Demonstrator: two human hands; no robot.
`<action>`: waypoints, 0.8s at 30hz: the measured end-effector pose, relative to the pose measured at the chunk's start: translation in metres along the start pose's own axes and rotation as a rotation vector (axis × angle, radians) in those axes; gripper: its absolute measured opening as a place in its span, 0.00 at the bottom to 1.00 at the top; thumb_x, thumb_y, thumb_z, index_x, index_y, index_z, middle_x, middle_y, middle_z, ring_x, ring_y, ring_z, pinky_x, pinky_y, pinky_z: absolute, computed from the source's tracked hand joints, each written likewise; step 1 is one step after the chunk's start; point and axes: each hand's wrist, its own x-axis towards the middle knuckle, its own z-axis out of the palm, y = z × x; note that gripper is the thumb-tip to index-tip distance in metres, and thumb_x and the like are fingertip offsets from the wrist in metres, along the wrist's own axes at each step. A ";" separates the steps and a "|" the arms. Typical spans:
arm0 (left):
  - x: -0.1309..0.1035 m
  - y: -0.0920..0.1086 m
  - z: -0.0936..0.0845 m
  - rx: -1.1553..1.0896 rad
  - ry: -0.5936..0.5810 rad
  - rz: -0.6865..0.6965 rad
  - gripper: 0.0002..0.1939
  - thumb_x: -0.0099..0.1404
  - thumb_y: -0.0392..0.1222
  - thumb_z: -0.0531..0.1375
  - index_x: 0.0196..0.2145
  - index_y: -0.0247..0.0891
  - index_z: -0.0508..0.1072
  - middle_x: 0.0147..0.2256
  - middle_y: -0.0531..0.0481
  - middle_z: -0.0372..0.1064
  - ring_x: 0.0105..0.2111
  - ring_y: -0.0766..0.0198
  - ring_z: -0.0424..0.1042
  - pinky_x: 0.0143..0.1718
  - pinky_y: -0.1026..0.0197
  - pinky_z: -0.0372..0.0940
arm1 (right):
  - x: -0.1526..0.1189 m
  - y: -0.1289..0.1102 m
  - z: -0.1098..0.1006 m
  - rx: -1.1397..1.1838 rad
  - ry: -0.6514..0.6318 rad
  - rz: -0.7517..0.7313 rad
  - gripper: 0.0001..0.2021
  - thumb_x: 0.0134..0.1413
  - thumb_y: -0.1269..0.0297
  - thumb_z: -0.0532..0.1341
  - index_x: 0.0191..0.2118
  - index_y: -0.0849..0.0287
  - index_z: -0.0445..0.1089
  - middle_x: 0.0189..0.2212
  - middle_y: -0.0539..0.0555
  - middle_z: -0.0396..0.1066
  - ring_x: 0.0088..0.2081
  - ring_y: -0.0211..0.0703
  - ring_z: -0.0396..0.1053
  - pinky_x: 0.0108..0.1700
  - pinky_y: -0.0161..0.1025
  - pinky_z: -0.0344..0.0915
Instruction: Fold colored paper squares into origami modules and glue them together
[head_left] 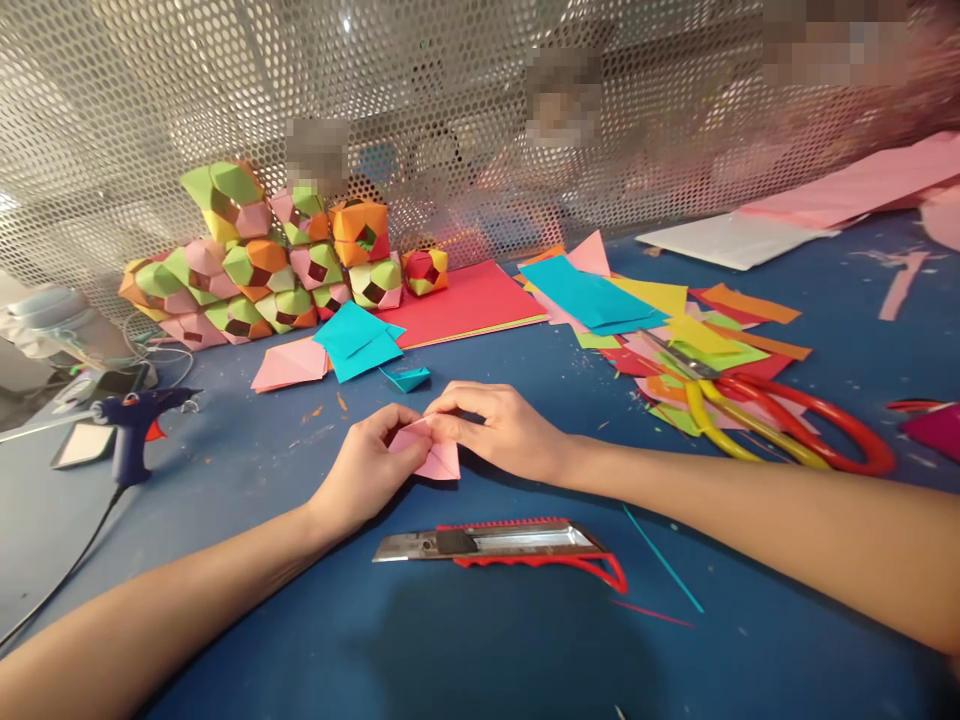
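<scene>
A small pink paper square [442,462] with crease lines is held just above the blue table, between both hands. My left hand [375,455] pinches its left side, thumb on top. My right hand [495,425] grips the upper edge with thumb and fingertips; part of the paper is hidden beneath the fingers. Nearer to me lies a utility knife [510,543] with a red handle, its blade pointing left. Just beyond the hands are a folded blue paper piece [407,379], blue paper squares [360,340] and pink paper squares [291,364].
Folded paper balls [259,268] are stacked against a perforated metal screen [465,120]. A glue gun [135,430] with a cord stands left. Scissors with red and yellow handles [750,405] lie on paper scraps [675,390] at right. Red sheets [472,302] lie behind. People show beyond the screen.
</scene>
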 end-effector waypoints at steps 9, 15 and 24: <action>0.002 -0.007 0.003 -0.141 0.014 0.005 0.12 0.59 0.46 0.58 0.35 0.35 0.72 0.30 0.51 0.68 0.29 0.67 0.65 0.30 0.65 0.60 | -0.003 -0.001 -0.002 0.014 0.046 0.028 0.08 0.57 0.67 0.55 0.28 0.60 0.67 0.27 0.49 0.68 0.31 0.35 0.65 0.36 0.33 0.62; -0.001 0.001 0.003 -0.120 -0.044 0.028 0.14 0.61 0.48 0.55 0.33 0.34 0.73 0.28 0.51 0.67 0.27 0.67 0.63 0.28 0.66 0.58 | -0.004 -0.001 -0.001 0.007 0.037 -0.018 0.03 0.55 0.69 0.56 0.33 0.60 0.67 0.30 0.50 0.67 0.32 0.35 0.65 0.37 0.34 0.63; -0.001 0.001 0.003 -0.012 -0.092 0.061 0.12 0.60 0.47 0.55 0.34 0.36 0.72 0.28 0.53 0.66 0.28 0.67 0.62 0.29 0.67 0.57 | -0.001 -0.005 -0.005 0.136 0.017 0.179 0.07 0.55 0.67 0.56 0.28 0.61 0.67 0.26 0.49 0.69 0.31 0.35 0.65 0.35 0.33 0.62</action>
